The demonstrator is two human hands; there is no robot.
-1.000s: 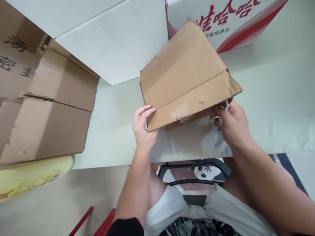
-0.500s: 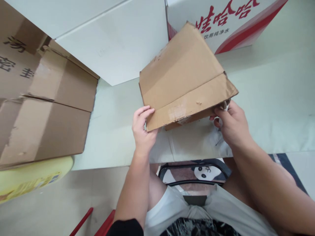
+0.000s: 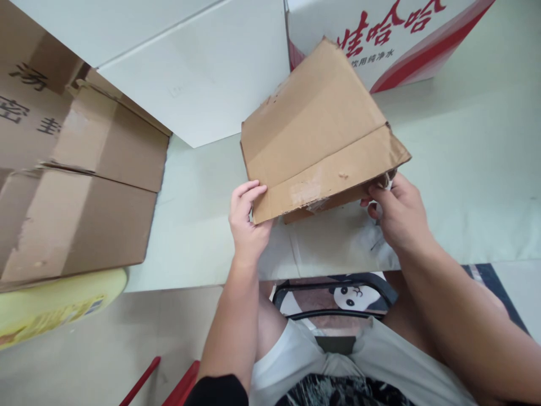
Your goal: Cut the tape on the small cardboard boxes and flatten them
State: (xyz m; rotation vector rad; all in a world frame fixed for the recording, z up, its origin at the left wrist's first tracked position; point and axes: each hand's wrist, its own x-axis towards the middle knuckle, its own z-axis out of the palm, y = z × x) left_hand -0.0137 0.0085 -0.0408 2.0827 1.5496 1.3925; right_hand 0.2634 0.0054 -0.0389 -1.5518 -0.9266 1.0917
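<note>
1. Between the two bare hands, and just beyond them, a brown corrugated cardboard box (image 3: 316, 118) is tilted over a table covered in pale green cloth (image 3: 477, 186), its flap edge toward the person.
2. At that edge's left corner, the left hand (image 3: 251, 220) is partly closed, with fingertips over the top and the rest of the hand below, gripping the cardboard.
3. By the right corner, the right hand (image 3: 399, 211) is curled under the flap, thumb and fingers close together. Whether it pinches cardboard or the small whitish piece (image 3: 389, 183) showing there, I cannot tell.
4. The box looks light for its size and dry rather than slippery. Its broad panel seems stiff; the flap probably bends easily along its crease, and the worn corners could tear. Firm holds would be the side walls or the creased corners, rather than the frayed flap edge.
5. Hidden from view are the inside of the box, its underside and most of the right fingertips. I cannot tell whether it has contents, or whether its far end rests on the cloth.
6. Beyond the hands, the box partly covers a white carton with red lettering (image 3: 401, 62). Left of the left hand, brown cardboard cartons (image 3: 110, 214) are cut off by the picture's edge.
</note>
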